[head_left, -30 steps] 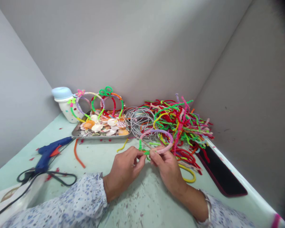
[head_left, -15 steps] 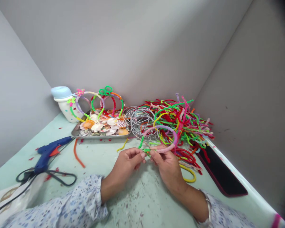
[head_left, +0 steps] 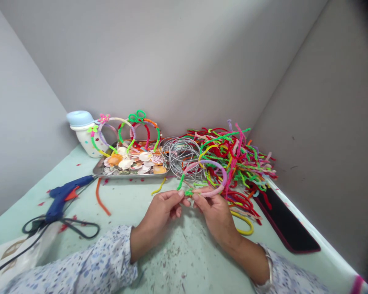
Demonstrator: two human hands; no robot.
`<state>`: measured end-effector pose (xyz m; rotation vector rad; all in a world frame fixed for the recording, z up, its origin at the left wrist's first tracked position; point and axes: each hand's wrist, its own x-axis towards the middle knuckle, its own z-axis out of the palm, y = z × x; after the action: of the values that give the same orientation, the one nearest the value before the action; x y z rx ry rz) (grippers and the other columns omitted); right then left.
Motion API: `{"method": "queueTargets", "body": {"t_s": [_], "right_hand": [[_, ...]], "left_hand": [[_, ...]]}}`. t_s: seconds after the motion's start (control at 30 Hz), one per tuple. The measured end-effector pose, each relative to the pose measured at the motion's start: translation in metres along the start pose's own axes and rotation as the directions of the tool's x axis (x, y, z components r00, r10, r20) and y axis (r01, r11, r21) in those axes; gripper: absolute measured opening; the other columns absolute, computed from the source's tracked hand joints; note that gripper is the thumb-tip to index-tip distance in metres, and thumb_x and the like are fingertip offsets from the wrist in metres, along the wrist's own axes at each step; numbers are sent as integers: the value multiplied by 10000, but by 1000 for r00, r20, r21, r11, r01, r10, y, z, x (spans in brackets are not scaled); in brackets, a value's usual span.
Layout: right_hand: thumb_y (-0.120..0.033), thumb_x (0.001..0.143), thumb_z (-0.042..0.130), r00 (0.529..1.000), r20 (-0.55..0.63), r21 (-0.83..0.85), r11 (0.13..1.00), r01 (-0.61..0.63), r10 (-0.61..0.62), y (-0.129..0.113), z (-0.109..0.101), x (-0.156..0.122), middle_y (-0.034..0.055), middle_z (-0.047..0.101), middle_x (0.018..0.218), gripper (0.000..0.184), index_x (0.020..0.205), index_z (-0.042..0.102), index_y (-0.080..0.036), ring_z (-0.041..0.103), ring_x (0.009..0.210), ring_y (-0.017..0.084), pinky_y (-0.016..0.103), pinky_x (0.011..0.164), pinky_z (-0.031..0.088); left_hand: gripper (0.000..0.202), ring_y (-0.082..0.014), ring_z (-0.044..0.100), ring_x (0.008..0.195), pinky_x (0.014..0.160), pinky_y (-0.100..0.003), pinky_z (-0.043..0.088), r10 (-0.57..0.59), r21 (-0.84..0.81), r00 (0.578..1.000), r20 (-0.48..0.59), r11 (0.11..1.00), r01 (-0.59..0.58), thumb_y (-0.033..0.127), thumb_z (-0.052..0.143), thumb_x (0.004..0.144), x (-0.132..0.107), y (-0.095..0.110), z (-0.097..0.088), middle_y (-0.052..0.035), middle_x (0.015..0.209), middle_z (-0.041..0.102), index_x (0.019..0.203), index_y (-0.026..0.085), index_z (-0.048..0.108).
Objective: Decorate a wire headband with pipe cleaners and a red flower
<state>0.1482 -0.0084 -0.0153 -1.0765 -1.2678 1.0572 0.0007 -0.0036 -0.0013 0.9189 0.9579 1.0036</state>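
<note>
1. We keep the fuzzy loop (head_left: 224,176) in front of us, low and just right of the middle, in front of the wire coil (head_left: 184,157) and the pipe-cleaner pile (head_left: 239,159).
2. Our right hand (head_left: 217,216) is closed in a pinch on the loop's pale pink lower end, beside a short green twist (head_left: 189,192).
3. Our left hand (head_left: 161,208) has thumb and forefinger drawn together by the loop's green end, the other fingers curled; we cannot tell whether anything is caught between them.
4. Compared with a second ago, the loop sits a little farther right, and our left thumb has come off the green twist toward the green end.
5. We judge this a change of grip: the right hand steadies the loop while the left works around its lower ends.
6. The glue gun (head_left: 59,200) and the shell tray (head_left: 131,176) lie apart from our hands, unmoved.
</note>
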Motion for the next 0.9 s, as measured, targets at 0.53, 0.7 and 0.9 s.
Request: {"method": "queueTargets", "body": {"t_s": [0.53,0.7,0.9], "right_hand": [[-346,812,612,999,32,6,999,-43,42,-2,-1,-1,-9,585,663,188,784,629,-161,507,586,119,235,536,390],[-352,809,614,999,12,3,999,-52,52,-2,0,0,-16,562,648,193,771,621,-163,496,587,117,235,541,385],[-363,818,604,998,11,20,998,-65,65,-1,-1,0,-15,563,662,197,794,615,-168,486,585,115,237,544,380]], "left_hand": [[257,-48,405,476,469,-181,294,79,90,996,-41,993,-75,369,626,793,0,-4,-2,4,630,590,687,135,617],[247,-45,425,473,463,-171,305,90,119,995,-44,989,-84,363,619,802,-2,-2,1,8,609,593,711,135,639],[205,-50,485,503,460,-167,324,83,58,994,-76,995,-79,321,668,759,-3,-2,1,-25,737,659,857,141,665]]}}
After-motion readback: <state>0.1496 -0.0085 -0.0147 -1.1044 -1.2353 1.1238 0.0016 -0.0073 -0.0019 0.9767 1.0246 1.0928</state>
